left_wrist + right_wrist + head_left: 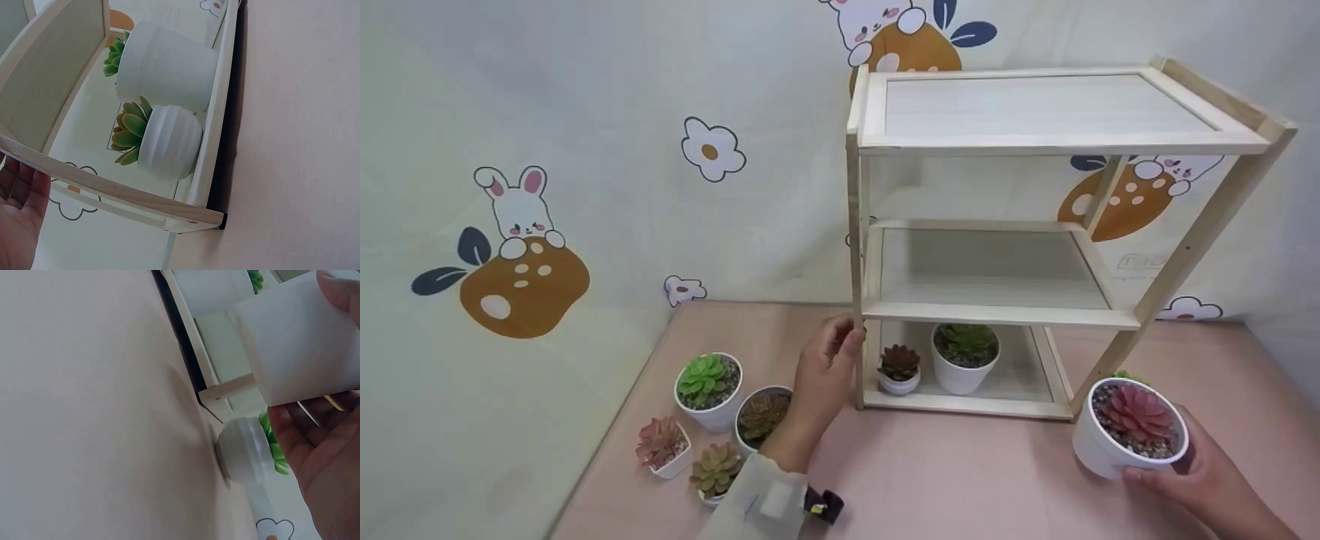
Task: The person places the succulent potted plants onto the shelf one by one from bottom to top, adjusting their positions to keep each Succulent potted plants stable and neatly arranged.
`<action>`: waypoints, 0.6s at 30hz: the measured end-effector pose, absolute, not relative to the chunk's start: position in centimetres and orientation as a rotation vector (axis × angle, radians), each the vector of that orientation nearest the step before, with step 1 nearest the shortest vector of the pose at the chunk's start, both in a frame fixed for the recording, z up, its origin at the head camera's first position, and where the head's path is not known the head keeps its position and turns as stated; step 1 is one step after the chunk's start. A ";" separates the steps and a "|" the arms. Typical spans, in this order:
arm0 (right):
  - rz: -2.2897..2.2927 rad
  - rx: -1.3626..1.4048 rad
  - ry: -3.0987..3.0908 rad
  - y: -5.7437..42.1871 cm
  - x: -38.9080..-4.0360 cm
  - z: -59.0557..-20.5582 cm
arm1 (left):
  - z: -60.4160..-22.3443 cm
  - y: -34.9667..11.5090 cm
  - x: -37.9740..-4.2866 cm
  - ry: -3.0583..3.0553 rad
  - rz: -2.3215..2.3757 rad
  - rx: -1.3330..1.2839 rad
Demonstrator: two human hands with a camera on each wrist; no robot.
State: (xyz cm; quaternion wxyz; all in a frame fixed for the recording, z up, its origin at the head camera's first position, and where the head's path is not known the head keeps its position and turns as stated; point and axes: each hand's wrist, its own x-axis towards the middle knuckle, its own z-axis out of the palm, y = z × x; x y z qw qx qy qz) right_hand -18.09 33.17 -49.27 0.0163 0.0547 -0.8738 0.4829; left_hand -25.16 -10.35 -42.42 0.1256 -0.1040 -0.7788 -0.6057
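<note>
My right hand point(1207, 465) grips a white pot point(1099, 450) holding a red succulent point(1136, 412) and gravel, raised in front of the shelf's right leg. In the right wrist view the thumb and fingers lie on opposite sides of that pot. My left hand point(826, 371) holds the left upright of a pale wooden three-tier shelf point(855, 247), fingers bent at the post. On the bottom tier stand a small white pot point(900, 385) with a dark reddish succulent and a larger white pot point(964, 375) with a green one.
Left of the shelf are several potted succulents, among them a bright green one point(705, 379), a pink one point(661, 442) and a brownish one point(716, 469). A small white pot point(242, 450) with green leaves stands beside the shelf's right end. A patterned cloth point(607, 90) hangs behind.
</note>
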 end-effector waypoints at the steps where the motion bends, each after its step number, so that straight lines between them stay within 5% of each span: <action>1: 1.511 0.169 -2.719 33.0 -18.2 -49.3 | -42.4 -10.3 -25.1 -2.270 -1.765 -0.301; 18: 1.653 0.226 -2.617 29.5 -19.4 -49.5 | -42.6 -10.4 -25.1 -2.286 -1.756 -0.305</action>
